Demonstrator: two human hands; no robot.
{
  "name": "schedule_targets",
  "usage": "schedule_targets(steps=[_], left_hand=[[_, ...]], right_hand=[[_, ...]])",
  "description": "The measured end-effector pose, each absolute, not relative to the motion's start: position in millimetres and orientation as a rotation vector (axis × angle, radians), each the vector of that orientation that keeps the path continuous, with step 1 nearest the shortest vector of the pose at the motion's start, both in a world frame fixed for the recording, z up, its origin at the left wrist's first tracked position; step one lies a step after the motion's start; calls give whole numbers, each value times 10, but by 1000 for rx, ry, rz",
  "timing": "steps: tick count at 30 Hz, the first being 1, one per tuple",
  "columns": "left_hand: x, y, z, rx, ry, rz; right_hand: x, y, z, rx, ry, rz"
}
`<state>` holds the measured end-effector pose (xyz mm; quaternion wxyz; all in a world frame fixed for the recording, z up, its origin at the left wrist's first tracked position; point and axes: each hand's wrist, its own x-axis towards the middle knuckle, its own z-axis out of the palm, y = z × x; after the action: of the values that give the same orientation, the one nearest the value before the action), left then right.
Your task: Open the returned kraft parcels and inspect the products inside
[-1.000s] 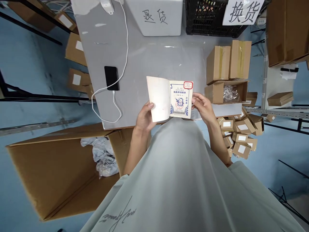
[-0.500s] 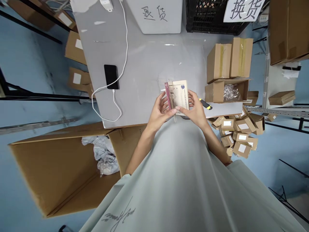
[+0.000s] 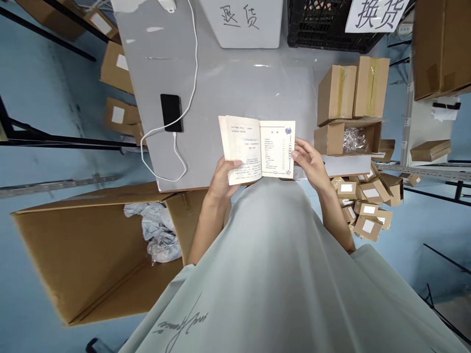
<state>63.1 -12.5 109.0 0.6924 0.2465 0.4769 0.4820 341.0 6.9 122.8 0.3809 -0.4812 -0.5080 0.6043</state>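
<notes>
A small book (image 3: 276, 147) lies spread wide between my hands, with printed text on both facing pages. My left hand (image 3: 222, 177) grips the lower left part of it, thumb on the page and the other fingers behind. At the right edge, my right hand (image 3: 309, 161) pinches the pages with the thumb in front. The book is held over the front edge of the grey table (image 3: 217, 93), close to my shirt. The cover is hidden behind the pages.
Left on the table are a black phone (image 3: 171, 113) and a white cable (image 3: 195, 59). Cartons (image 3: 336, 93) stand at right; a white bin (image 3: 243, 37) and black crate (image 3: 320, 29) stand behind. A large open box (image 3: 91, 260) with crumpled plastic is at lower left. Small parcels (image 3: 368, 208) lie lower right.
The book has been opened wide, from a few lifted leaves to two facing pages. My hands have moved apart to its left and right edges. The yellow-black cutter is out of sight now.
</notes>
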Motion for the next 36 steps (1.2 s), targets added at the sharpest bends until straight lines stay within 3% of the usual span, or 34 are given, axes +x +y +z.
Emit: schedule_targets(steps=[26, 36], left_hand=[[911, -102, 1004, 837, 936, 939], [700, -49, 913, 569, 1000, 991]], right_hand=[[3021, 0, 1312, -1209, -1339, 1611], [3093, 89, 1248, -1258, -1329, 1528]])
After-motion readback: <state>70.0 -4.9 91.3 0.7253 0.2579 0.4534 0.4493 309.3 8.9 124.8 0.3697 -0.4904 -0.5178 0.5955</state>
